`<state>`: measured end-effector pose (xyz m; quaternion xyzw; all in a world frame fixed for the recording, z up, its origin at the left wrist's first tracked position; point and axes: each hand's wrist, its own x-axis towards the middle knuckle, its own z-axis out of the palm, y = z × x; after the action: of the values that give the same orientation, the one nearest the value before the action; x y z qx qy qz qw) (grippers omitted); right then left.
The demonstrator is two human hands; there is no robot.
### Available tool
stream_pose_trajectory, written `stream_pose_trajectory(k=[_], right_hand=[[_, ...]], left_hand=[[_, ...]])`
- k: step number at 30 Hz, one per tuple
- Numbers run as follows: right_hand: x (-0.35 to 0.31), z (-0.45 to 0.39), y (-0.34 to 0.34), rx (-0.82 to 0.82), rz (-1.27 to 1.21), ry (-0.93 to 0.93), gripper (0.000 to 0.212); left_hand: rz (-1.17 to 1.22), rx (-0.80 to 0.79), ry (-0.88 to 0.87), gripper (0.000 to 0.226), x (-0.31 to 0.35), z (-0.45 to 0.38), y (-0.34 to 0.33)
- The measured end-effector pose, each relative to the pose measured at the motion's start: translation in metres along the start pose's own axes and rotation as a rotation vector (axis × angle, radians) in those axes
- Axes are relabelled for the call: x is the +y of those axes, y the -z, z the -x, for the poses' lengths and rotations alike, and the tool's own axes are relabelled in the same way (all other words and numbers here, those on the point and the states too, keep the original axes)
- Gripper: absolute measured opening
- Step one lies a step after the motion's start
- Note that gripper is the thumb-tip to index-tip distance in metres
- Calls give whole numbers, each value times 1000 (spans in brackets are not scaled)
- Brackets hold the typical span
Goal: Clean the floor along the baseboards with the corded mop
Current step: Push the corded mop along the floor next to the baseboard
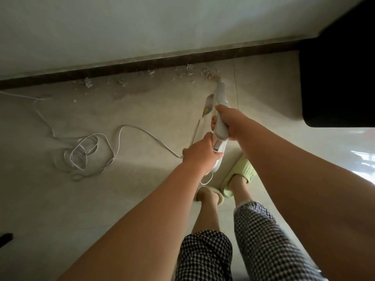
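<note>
Nearest to the camera were the person's legs in checked trousers, and the feet stood in pale green slippers on the light tiled floor. Above them both bare arms reached forward. The left hand had its fingers curled around the lower end of the white corded mop, and the right hand gripped the body of it a little higher, so both hands held the same tool. The mop pointed away from the person, and its tip lay on the floor just beside the dark baseboard. Small white scraps (they looked like torn paper, but I could not tell for sure) were scattered along the baseboard near the tip. To the left, the white cord lay in loose loops on the floor. A dark piece of furniture stood at the right, against the white wall.
</note>
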<state>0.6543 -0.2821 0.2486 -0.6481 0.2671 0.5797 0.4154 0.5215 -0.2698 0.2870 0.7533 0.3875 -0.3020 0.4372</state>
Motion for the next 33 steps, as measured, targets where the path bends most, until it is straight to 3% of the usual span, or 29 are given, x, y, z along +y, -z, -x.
stream_pose_trajectory(k=[14,28,33], right_hand=[[-18,-4,-11,-4,54,72,12],[60,32,-51,-56,-13,-100,18],[60,32,-67,-58,-37,-70,16]], left_hand=[[20,28,-15,36,0,-17,12],[55,-30,115,40,-56,58,0],[45,-1,134,40,-68,52,5]])
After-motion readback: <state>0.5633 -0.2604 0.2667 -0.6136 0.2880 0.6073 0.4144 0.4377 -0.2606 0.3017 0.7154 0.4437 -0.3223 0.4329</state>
